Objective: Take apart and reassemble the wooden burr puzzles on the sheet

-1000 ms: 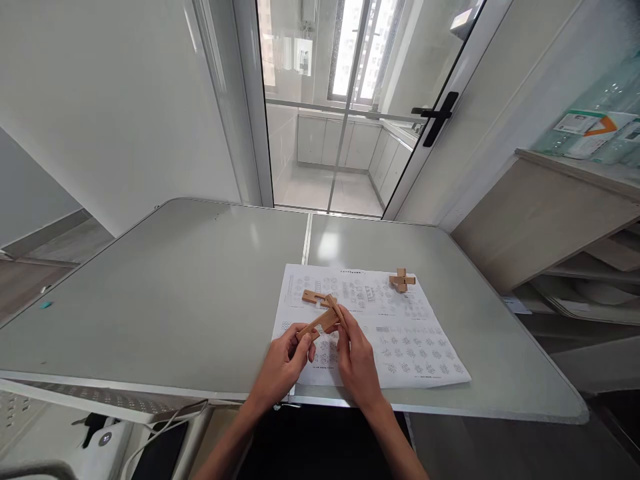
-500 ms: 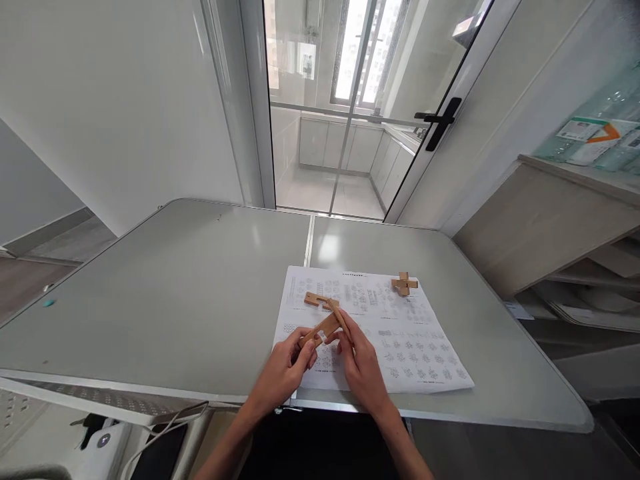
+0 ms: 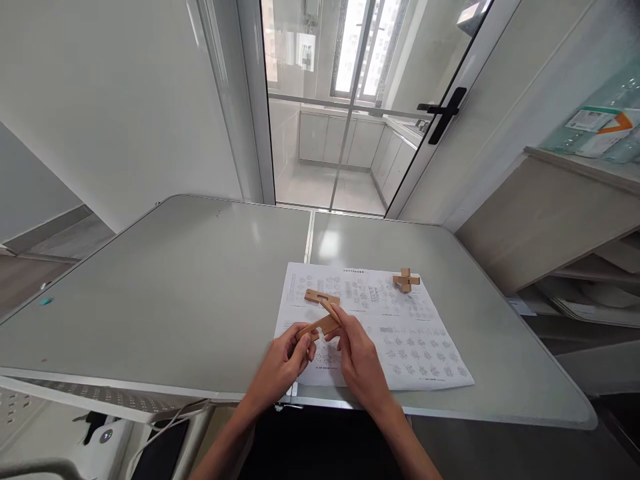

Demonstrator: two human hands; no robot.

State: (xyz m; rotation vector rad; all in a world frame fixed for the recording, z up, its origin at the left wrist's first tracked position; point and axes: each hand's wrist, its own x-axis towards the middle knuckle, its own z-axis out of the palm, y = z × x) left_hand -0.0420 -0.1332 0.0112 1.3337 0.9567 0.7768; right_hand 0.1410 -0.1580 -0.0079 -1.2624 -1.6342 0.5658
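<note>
Between thumb and fingers, my left hand point(image 3: 286, 361) pinches a notched wooden puzzle piece point(image 3: 327, 324) by its near left end. My right hand point(image 3: 361, 353) is closed on a second wooden puzzle piece point(image 3: 331, 309), which lies slantwise against the far right end of the first. The two pieces touch; whether they interlock I cannot make out. Just beyond them, a slotted wooden piece point(image 3: 314, 295) lies flat on a printed sheet point(image 3: 425, 373) of small diagrams. A cross-shaped wooden assembly point(image 3: 406, 281) rests at the sheet's far right corner.
The grey table point(image 3: 200, 300) has a metal seam point(image 3: 309, 237) running across it. Behind stands a glass door with a black handle point(image 3: 445, 115). Shelves with plastic bottles point(image 3: 600, 127) are at the right. A small teal object point(image 3: 46, 301) lies near the left edge.
My left hand has turned the notched piece slightly, so more of its narrow side faces up. The pieces in both hands stay together. The view has shifted a little.
</note>
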